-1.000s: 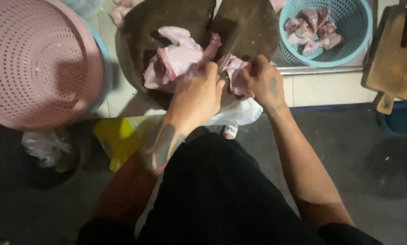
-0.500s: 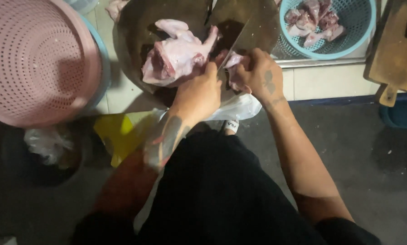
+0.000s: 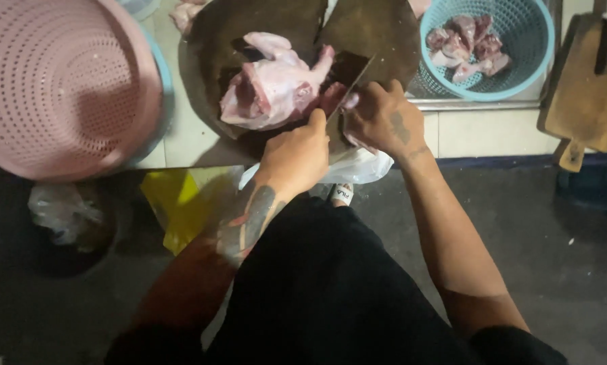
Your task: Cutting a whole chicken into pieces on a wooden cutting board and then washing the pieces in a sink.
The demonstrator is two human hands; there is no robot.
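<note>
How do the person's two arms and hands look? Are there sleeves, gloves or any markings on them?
Both arms are bare up to the elbows, with no sleeves and no gloves in view. The left hand has a large dark tattoo with some red on the forearm behind it. The right hand has a small dark tattoo on its back and a thin dark line at the wrist.

Both hands forward, close together: left hand [image 3: 296,157] fisted, right hand [image 3: 383,119] curled.
</note>
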